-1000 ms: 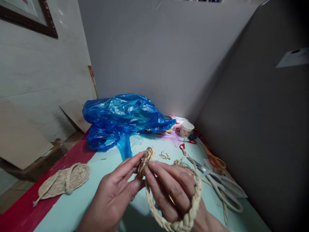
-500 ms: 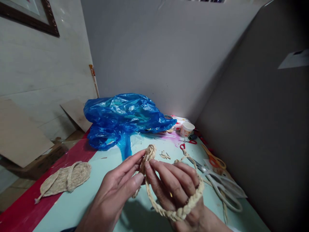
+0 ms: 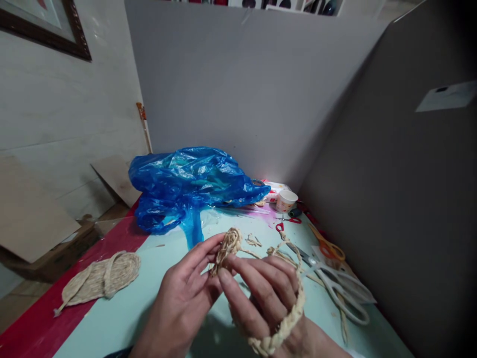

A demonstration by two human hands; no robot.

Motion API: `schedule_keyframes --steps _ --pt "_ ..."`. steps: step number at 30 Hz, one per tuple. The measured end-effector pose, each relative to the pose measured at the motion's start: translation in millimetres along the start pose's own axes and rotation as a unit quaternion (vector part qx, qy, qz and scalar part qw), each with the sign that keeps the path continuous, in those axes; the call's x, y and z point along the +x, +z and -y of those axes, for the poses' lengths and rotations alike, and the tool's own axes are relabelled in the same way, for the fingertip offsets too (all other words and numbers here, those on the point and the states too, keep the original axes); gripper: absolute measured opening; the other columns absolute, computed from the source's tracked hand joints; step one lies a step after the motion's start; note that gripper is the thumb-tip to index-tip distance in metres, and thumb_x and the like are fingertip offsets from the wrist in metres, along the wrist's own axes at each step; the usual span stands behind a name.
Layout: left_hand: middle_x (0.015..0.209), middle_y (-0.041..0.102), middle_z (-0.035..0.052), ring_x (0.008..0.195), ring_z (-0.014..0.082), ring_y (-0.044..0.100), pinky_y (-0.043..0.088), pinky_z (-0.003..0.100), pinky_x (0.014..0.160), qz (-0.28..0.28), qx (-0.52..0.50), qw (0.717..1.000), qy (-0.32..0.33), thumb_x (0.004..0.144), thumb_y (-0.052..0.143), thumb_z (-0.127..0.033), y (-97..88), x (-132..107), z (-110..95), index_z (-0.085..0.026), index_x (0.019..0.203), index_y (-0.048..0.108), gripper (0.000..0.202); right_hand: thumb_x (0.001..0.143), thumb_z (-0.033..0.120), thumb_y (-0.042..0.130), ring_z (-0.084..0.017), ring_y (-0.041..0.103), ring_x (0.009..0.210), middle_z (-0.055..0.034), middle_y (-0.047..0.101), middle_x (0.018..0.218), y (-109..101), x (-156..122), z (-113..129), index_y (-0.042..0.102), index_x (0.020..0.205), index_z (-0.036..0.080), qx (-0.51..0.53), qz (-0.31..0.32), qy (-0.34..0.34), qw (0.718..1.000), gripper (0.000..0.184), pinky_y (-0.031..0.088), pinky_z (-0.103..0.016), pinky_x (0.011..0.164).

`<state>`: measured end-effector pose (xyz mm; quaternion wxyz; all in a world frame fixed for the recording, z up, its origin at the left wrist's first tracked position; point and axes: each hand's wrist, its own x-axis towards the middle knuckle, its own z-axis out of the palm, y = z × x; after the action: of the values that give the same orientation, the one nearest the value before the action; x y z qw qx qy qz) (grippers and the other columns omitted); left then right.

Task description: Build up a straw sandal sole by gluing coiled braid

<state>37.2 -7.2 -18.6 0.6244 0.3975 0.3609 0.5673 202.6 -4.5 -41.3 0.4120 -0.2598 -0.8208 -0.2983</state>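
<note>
A pale braided straw cord loops round my right hand, and its coiled end sits pinched between both hands. My left hand grips that coil from the left with fingertips and thumb. My right hand's fingers press the coil from the right while the braid runs over the back of that hand. Both hands hover just above the pale green tabletop. A finished woven straw sandal lies flat to the left, apart from my hands.
A crumpled blue plastic bag fills the back of the table. White-handled scissors, orange-handled scissors, small red scissors and a paper cup lie at the right. Grey partition walls close the back and right. A red strip edges the left.
The braid loop has slid lower round my right hand, and my right fingers have shifted down along the coil. The coiled end stays pinched between both hands.
</note>
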Motion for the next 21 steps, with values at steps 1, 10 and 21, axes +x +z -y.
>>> schedule_keyframes --steps 1,10,21 --pt "0.121 0.077 0.0077 0.119 0.0292 0.068 0.058 0.024 0.090 -0.001 0.003 1.000 0.000 0.072 0.086 -0.036 0.5 0 0 -0.027 0.113 0.079 0.042 0.095 0.012 0.052 -0.026 0.061 0.112 -0.0147 0.067 0.125 -1 0 0 0.067 0.123 0.008 0.001 0.010 -0.003 1.000 0.032 0.042 -0.042 0.096" --pt "0.120 0.077 0.0103 0.118 0.0306 0.068 0.056 0.028 0.094 -0.001 -0.013 1.000 -0.013 0.074 0.085 -0.037 -3.9 3 12 -0.025 0.113 0.079 0.041 0.099 0.012 0.048 -0.024 0.054 0.130 -0.0118 0.063 0.137 -3 -2 6 0.063 0.130 0.005 0.004 0.044 -0.006 0.999 0.035 0.037 -0.041 0.106" --pt "0.109 0.081 0.0046 0.110 0.0215 0.071 0.055 0.021 0.092 0.002 -0.050 0.996 -0.076 0.071 0.088 -0.032 -5.2 6 9 -0.028 0.109 0.081 0.039 0.097 0.007 0.034 -0.034 0.037 0.145 -0.0233 0.043 0.152 -1 -18 19 0.043 0.145 -0.007 0.029 0.094 0.010 0.995 0.051 0.049 -0.042 0.108"
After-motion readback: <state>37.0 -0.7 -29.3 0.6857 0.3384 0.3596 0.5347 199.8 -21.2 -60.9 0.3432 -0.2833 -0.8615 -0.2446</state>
